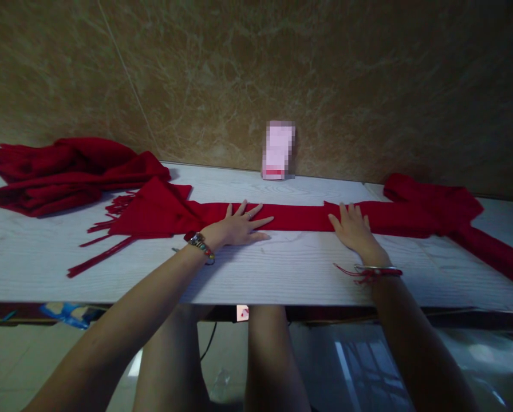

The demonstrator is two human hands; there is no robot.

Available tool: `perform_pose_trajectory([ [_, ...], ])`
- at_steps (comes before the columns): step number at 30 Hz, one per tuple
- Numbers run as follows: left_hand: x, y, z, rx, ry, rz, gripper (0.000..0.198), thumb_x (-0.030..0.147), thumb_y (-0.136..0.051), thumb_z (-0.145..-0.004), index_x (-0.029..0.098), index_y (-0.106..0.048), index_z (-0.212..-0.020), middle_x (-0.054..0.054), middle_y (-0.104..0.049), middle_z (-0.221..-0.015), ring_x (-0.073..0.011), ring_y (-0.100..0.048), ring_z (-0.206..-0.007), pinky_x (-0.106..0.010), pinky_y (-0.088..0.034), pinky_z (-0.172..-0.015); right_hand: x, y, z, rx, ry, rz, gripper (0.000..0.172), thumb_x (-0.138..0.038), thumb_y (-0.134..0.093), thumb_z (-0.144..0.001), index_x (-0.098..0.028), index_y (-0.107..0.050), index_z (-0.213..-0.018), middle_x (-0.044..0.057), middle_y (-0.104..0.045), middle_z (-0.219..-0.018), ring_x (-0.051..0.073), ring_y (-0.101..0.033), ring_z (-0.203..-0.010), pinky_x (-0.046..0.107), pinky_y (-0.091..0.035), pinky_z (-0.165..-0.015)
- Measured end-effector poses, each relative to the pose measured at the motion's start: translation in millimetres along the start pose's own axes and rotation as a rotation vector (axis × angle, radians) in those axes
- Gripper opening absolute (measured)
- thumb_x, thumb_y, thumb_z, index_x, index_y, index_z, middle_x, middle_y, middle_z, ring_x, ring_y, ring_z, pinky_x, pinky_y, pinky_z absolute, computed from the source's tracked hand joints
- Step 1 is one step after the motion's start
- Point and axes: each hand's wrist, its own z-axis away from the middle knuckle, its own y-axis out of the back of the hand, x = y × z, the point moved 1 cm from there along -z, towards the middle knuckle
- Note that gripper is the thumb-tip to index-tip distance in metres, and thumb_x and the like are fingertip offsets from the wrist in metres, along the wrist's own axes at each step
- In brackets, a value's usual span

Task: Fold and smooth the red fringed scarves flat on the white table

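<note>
A red fringed scarf [299,218] lies stretched across the white wood-grain table [282,274], folded into a narrow band. My left hand [239,224] rests on the band left of its middle, palm down with the fingers spread. My right hand [351,226] presses flat on it farther right, beside a folded edge, its fingers slightly apart. The scarf's left end fans into a wide triangle with loose fringe [97,260]. Toward the right the cloth bunches up, and a strip runs off past the right side of the view.
A crumpled heap of red cloth [76,174] sits at the back left. A pink, blurred-out upright object [277,150] leans against the brown marbled wall [222,74]. Under the table's front edge, a blue plastic item [67,313] shows at left.
</note>
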Motion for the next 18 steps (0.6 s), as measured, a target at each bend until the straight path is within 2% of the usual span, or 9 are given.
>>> perform_pose_trajectory([
  [2,0.2,1.0,0.7,0.0,0.004,-0.003,0.06,0.061,-0.029,-0.091,0.039,-0.018,-0.145,-0.002,-0.003,-0.157,-0.0435,0.0,-0.139,-0.069,-0.01,-0.104,0.4,-0.7,0.0,-0.013,0.017,-0.006,0.065,-0.042,-0.021,-0.094,0.0,-0.026,-0.144,0.023,-0.023,-0.152,0.032,-0.018,-0.14,0.052,-0.022,-0.11],
  [5,-0.9,-0.6,0.1,0.011,0.009,0.007,0.061,0.061,-0.031,-0.09,0.039,-0.018,-0.145,-0.002,-0.003,-0.157,-0.0438,0.0,-0.139,-0.071,-0.011,-0.103,1.3,-3.4,-1.0,-0.066,0.025,-0.034,0.064,-0.043,-0.023,-0.094,-0.001,-0.031,-0.142,0.022,-0.028,-0.15,0.031,-0.023,-0.139,0.051,-0.023,-0.11],
  [7,-1.0,-2.5,-0.9,0.029,-0.01,0.007,0.061,0.06,-0.03,-0.091,0.036,-0.018,-0.146,-0.004,-0.004,-0.156,-0.0416,-0.001,-0.14,-0.071,-0.01,-0.103,-1.4,-3.6,-2.0,-0.001,0.043,-0.078,0.064,-0.043,-0.023,-0.094,0.0,-0.033,-0.141,0.023,-0.031,-0.148,0.032,-0.027,-0.138,0.054,-0.023,-0.109],
  [9,0.4,-3.8,-2.0,0.042,-0.068,-0.01,0.064,0.057,-0.03,-0.092,0.028,-0.018,-0.147,-0.008,-0.007,-0.156,-0.0357,-0.004,-0.142,-0.066,-0.01,-0.106,-9.9,-1.9,-2.2,0.108,0.098,-0.14,0.066,-0.044,-0.022,-0.093,0.0,-0.032,-0.141,0.025,-0.033,-0.147,0.032,-0.026,-0.138,0.055,-0.022,-0.109],
  [11,2.8,-4.0,-2.6,0.046,-0.127,-0.032,0.067,0.056,-0.031,-0.093,0.018,-0.019,-0.147,-0.013,-0.013,-0.155,-0.0295,-0.008,-0.143,-0.059,-0.011,-0.11,-24.8,0.1,-0.7,0.188,0.23,-0.2,0.066,-0.046,-0.022,-0.093,-0.002,-0.03,-0.142,0.022,-0.03,-0.149,0.03,-0.022,-0.139,0.054,-0.02,-0.111],
  [13,4.5,-3.1,-2.8,0.06,-0.143,-0.035,0.069,0.056,-0.033,-0.093,0.014,-0.021,-0.146,-0.014,-0.017,-0.154,-0.0265,-0.012,-0.142,-0.053,-0.014,-0.112,-42.4,0.5,2.7,0.193,0.43,-0.228,0.064,-0.046,-0.023,-0.093,-0.008,-0.028,-0.144,0.017,-0.027,-0.151,0.026,-0.019,-0.141,0.051,-0.019,-0.112],
  [15,4.4,-1.1,-2.2,0.106,-0.102,-0.017,0.066,0.055,-0.03,-0.094,0.014,-0.026,-0.145,-0.013,-0.023,-0.153,-0.0257,-0.019,-0.141,-0.05,-0.019,-0.112,-57.0,-1.3,7.0,0.124,0.603,-0.217,0.06,-0.044,-0.024,-0.094,-0.013,-0.03,-0.145,0.014,-0.03,-0.151,0.024,-0.021,-0.14,0.05,-0.02,-0.112],
  [18,2.9,2.4,1.1,0.177,0.028,0.017,0.061,0.053,-0.026,-0.095,0.014,-0.037,-0.14,-0.014,-0.034,-0.148,-0.0262,-0.032,-0.135,-0.046,-0.031,-0.107,-66.1,-4.4,12.0,0.014,0.681,-0.169,0.056,-0.041,-0.027,-0.094,-0.015,-0.033,-0.143,0.013,-0.033,-0.149,0.023,-0.025,-0.139,0.049,-0.023,-0.112],
])
